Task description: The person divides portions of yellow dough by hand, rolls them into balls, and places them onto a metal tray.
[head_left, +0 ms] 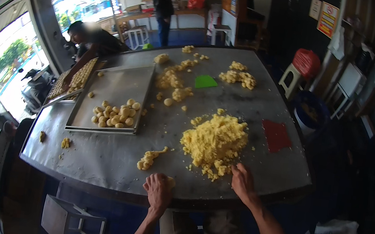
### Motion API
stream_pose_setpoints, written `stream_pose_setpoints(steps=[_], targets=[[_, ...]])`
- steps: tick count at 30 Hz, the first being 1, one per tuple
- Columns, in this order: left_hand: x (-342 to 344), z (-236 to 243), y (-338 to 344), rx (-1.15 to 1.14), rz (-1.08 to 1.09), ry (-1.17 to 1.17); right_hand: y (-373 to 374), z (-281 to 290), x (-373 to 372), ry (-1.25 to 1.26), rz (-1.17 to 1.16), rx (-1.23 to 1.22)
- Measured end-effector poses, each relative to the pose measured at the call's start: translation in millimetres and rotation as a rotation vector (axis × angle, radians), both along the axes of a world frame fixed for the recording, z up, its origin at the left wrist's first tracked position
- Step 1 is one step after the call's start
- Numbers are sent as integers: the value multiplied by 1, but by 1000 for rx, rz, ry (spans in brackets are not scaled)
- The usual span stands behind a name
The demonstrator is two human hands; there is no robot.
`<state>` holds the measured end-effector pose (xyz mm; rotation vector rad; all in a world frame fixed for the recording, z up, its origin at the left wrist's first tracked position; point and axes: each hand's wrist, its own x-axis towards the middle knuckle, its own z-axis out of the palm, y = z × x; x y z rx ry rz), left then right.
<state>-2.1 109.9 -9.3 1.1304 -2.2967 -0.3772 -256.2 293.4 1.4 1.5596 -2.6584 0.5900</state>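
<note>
My left hand (158,190) rests near the table's front edge, curled over a small piece of yellow dough (170,180). My right hand (241,182) reaches to the near edge of a big heap of crumbly yellow dough (215,142), its fingertips touching loose crumbs. A short rolled strip of dough (149,157) lies just ahead of my left hand. On the left, a metal tray (120,83) holds several small dough balls (116,114).
More dough clumps (236,76) lie at the table's far side, with a green scraper (205,81) and a red scraper (276,135). A seated person (93,41) works at a second tray (71,81) on the far left. Another person (162,3) stands behind. A stool (72,219) stands below.
</note>
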Motion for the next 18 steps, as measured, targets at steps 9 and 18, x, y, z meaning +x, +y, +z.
stream_pose_setpoints(steps=[9, 18], targets=[[9, 1, -8, 104, 24, 160, 23, 0, 12, -3, -52, -83], [-36, 11, 11, 846, -164, 685, 28, 9, 9, -369, -151, -380]])
